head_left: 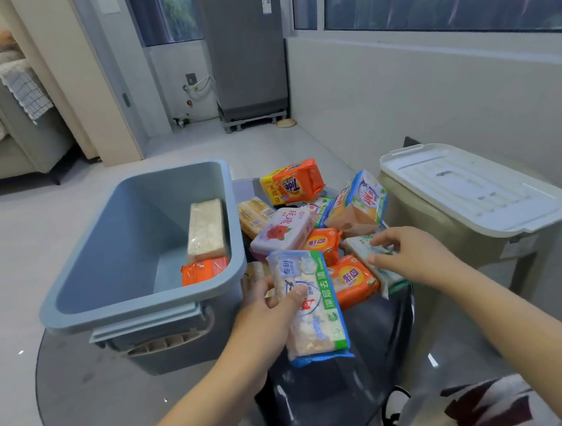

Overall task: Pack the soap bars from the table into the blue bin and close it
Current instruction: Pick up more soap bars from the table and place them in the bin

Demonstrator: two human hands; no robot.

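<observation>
Left hand (273,309) grips a blue-green soap pack (309,306) just beside the open blue bin (138,301); right hand (410,253) pinches a pale soap bar (364,245) in the worktop (84,379) pile.

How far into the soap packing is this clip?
Early. Done: two packs lie in the blue bin, a pale one and an orange one. In hand: left hand grips a blue-green pack; right hand takes a white pack. Left: the pile, then closing the lidless bin.
</observation>
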